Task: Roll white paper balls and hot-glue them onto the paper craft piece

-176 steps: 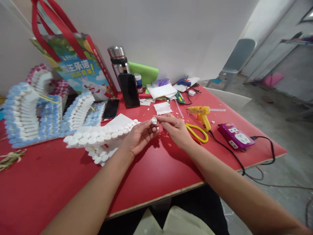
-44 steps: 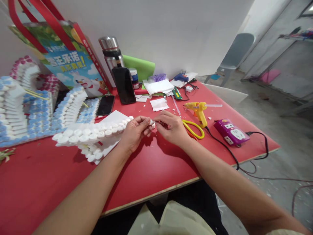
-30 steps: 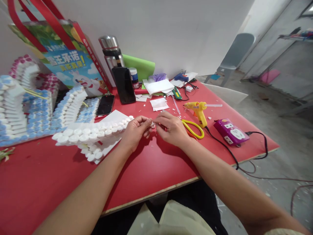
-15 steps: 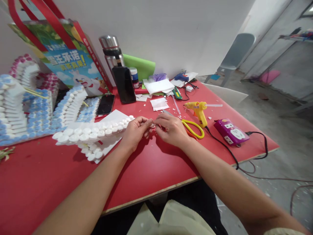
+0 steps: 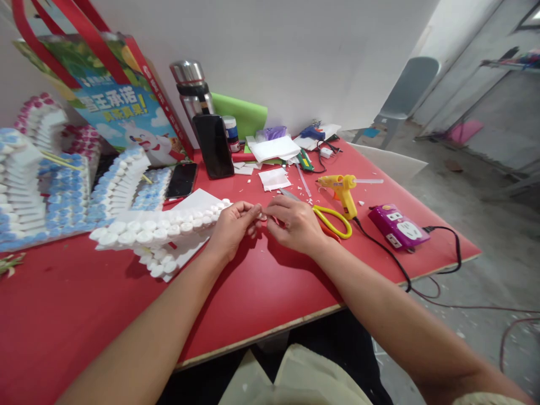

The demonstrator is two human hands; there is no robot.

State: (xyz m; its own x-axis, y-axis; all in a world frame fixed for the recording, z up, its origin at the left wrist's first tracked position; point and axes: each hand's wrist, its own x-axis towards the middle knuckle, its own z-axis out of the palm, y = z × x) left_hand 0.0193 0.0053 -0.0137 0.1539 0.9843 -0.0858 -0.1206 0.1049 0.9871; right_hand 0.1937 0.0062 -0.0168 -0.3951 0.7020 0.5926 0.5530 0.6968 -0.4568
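My left hand and my right hand meet fingertip to fingertip over the red table. Pinched between them is a small white piece, mostly covered by the fingers; its exact kind I cannot make out. Just left of my left hand lies a white model made of many small white rolls set in rows on white board. Beside my right hand are scissors with yellow and orange handles. A yellow glue gun with a clear stick in its back stands beyond them.
A purple power socket with black cords sits near the right edge. Blue-and-white models, a printed bag, a steel flask, a propped phone and a flat phone stand left and behind. Paper scraps lie at the back.
Both hands stay in nearly the same place. The fingers shift slightly around the small white piece, and less of it shows now.
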